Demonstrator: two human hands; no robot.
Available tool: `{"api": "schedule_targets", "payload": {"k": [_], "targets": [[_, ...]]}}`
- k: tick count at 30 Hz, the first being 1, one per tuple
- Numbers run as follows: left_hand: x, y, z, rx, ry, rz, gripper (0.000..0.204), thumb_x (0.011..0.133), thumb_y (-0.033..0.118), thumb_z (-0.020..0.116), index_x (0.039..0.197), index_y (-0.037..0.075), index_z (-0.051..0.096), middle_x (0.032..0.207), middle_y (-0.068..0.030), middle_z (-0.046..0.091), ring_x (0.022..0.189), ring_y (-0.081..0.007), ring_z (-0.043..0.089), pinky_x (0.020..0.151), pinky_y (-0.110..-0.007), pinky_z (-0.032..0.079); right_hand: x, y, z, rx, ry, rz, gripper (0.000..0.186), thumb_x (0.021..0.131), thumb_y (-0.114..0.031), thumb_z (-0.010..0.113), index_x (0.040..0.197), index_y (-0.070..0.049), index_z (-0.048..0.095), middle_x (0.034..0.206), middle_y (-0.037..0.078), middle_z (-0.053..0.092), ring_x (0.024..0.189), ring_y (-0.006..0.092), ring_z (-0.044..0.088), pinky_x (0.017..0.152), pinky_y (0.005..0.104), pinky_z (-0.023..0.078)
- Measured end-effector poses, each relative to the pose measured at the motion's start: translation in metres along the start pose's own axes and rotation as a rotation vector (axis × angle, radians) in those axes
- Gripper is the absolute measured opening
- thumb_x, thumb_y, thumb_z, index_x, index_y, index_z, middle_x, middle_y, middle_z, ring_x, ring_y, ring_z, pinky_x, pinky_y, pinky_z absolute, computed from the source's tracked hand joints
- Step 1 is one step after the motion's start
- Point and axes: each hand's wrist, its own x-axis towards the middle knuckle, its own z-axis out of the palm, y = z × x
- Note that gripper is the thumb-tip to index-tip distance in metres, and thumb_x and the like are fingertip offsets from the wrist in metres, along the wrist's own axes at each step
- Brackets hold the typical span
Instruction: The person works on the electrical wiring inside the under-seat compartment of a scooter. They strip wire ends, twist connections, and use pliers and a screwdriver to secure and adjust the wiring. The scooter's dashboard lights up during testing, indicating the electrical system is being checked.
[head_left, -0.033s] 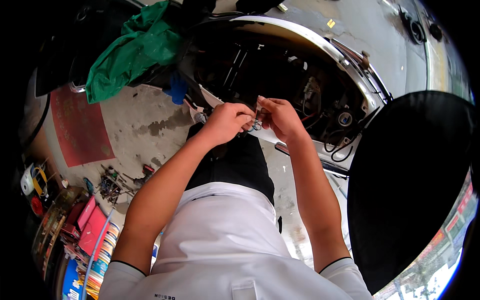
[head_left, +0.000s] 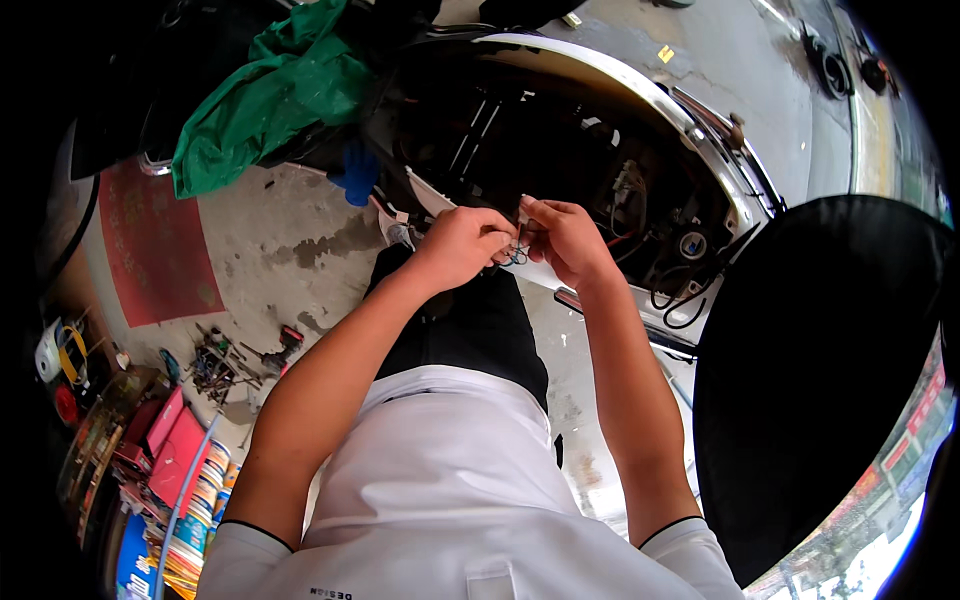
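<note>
My left hand (head_left: pixel 462 246) and my right hand (head_left: pixel 568 241) meet just above the near white edge of an open car body. The fingers of both are pinched around a thin wire (head_left: pixel 517 257), dark to bluish, which hangs in small loops between and below the fingertips. A short pale piece shows at the right fingertips, too small to make out. Beyond the hands lies the dark open car compartment (head_left: pixel 560 150), with wiring and a round fitting (head_left: pixel 692 244) at its right side.
A green cloth (head_left: pixel 270 105) drapes over dark bodywork at upper left, beside a blue glove (head_left: pixel 356 175). Tools (head_left: pixel 222 365) lie on the concrete floor near a red mat (head_left: pixel 160 245). A red toolbox (head_left: pixel 180 455) stands lower left. A large black panel (head_left: pixel 820 370) fills the right side.
The surroundings have shifted slightly in the view. Both hands stay together with the wire between their fingertips, and the wire's loops show a little differently.
</note>
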Motion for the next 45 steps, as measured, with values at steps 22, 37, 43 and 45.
{"api": "schedule_targets", "payload": {"k": [22,37,43,45], "targets": [[-0.005,-0.109,0.038,-0.635,0.043,0.232,0.017,0.096,0.014,0.056,0.11,0.005,0.056,0.085,-0.004,0.057,0.077,-0.013,0.057,0.07,-0.03,0.048,0.156,0.056,0.264,-1.63,-0.219,-0.134,0.023,0.087,-0.009,0.058,0.11,-0.004,0.059,0.114,0.019,0.067,0.111,0.039,0.063,0.083,0.0484,0.055],[-0.029,-0.074,0.016,-0.316,-0.182,0.244,0.04,0.1,0.021,0.059,0.136,0.01,0.047,0.087,-0.009,0.063,0.074,-0.0198,0.062,0.065,-0.034,0.048,0.334,0.155,0.229,-1.503,0.321,-0.154,0.015,0.087,-0.011,0.06,0.099,-0.007,0.068,0.103,0.021,0.071,0.098,0.0382,0.07,0.08,0.0457,0.058],[-0.005,-0.072,0.041,-0.488,-0.054,0.107,0.042,0.095,0.028,0.067,0.13,0.01,0.054,0.077,-0.005,0.062,0.065,-0.0092,0.056,0.058,-0.03,0.047,0.199,0.078,0.251,-1.377,-0.037,-0.273,0.02,0.086,-0.006,0.061,0.105,-0.003,0.064,0.103,0.021,0.07,0.098,0.0409,0.068,0.083,0.0488,0.056],[0.003,-0.049,0.032,-0.405,-0.056,0.055,0.04,0.095,0.027,0.067,0.128,0.009,0.056,0.074,-0.0021,0.062,0.061,-0.0072,0.053,0.056,-0.029,0.045,0.138,0.04,0.24,-1.318,-0.227,-0.424,0.017,0.087,-0.007,0.061,0.103,0.0,0.062,0.1,0.023,0.07,0.096,0.042,0.067,0.083,0.0481,0.055]]}}
